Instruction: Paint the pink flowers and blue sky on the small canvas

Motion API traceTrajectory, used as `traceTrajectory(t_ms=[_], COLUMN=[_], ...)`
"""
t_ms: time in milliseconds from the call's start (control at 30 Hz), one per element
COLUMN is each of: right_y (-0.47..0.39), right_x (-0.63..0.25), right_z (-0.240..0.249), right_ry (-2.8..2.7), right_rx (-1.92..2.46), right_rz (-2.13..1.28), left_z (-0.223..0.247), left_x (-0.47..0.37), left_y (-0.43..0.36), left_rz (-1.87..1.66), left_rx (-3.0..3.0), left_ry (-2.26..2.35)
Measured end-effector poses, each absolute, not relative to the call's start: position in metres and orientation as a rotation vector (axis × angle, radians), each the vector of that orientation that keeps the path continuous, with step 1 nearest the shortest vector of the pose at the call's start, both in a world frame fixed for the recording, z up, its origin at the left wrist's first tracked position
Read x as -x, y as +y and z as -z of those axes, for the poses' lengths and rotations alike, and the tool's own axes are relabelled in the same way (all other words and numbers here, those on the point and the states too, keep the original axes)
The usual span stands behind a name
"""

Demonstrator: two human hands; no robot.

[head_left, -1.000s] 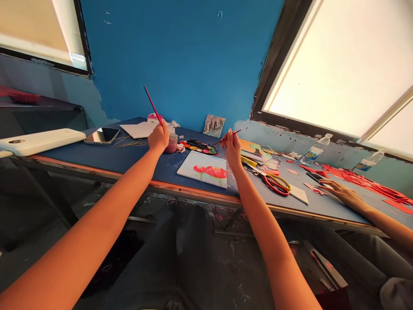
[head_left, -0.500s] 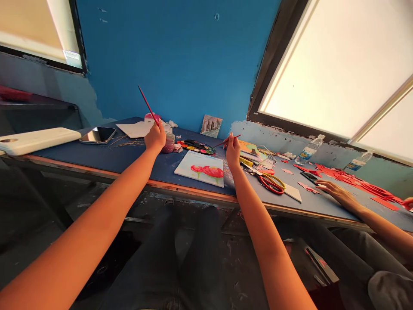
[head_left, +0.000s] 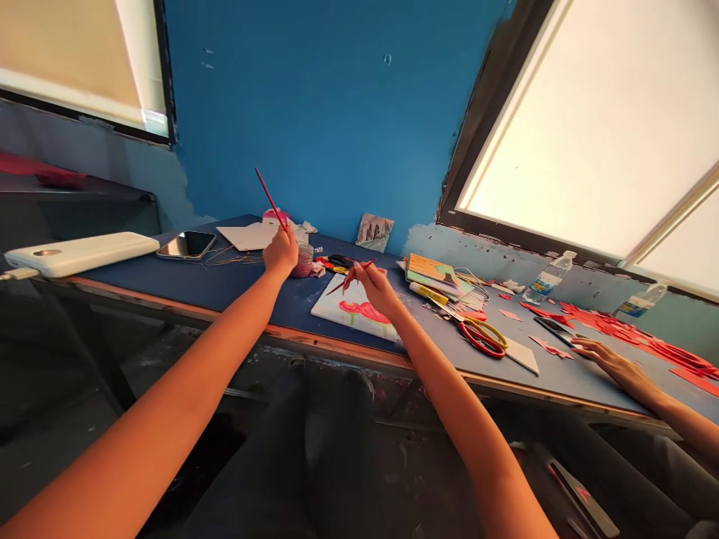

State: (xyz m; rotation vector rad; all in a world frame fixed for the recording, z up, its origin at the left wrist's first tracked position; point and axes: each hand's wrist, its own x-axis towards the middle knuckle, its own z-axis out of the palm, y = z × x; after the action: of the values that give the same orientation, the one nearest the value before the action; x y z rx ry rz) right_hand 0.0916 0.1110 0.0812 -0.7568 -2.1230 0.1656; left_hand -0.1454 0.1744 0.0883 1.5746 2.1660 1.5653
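Note:
My left hand (head_left: 281, 251) is closed round a red-handled paintbrush (head_left: 269, 196), which points up and to the left. Beside that hand stands a jar of murky reddish water (head_left: 303, 260). A second, thinner paintbrush (head_left: 336, 287) is pinched in my right hand (head_left: 371, 286), its tip angled down to the left over the canvas. On the small white canvas (head_left: 326, 309), red flowers with green stems are painted on a pale blue ground. My right hand covers part of its upper right. Behind, the paint palette (head_left: 337, 262) is partly hidden by the same hand.
Left lie a white power bank (head_left: 84, 253) and a phone (head_left: 187, 245). To the right are scissors (head_left: 484, 338), a yellow tube (head_left: 428, 293), books (head_left: 435, 271), a water bottle (head_left: 549, 277) and red paper scraps (head_left: 623, 329). Another person's hand (head_left: 610, 363) rests by a dark phone (head_left: 553, 326).
My right hand has moved left and down from the palette side to above the canvas, brush in its fingers. My left hand keeps its brush upright. The view has shifted slightly.

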Motion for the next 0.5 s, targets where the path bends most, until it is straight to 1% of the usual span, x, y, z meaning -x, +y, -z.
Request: traceTrajectory(t_ms=[167,300,400,500], right_y=[0.095,0.099,0.106,0.117], right_x=[-0.084,-0.088,-0.092,-0.099], right_z=[-0.076,-0.080,-0.087,-0.092], right_ry=[-2.279,-2.283,-1.982,-1.624], right_rx=[0.695,0.635,0.572,0.557], right_rz=[-0.118,-0.259,-0.447,-0.520], left_z=[-0.087,-0.087,-0.087,-0.088], left_x=[0.146,0.146,0.146,0.145], left_y=[0.177,0.176,0.174,0.171], left_rz=[-1.576,-1.572,-1.562,-1.559], left_rx=[-1.581,-1.589,-1.590,-1.624], left_ry=[2.178,2.151,2.151,2.118])
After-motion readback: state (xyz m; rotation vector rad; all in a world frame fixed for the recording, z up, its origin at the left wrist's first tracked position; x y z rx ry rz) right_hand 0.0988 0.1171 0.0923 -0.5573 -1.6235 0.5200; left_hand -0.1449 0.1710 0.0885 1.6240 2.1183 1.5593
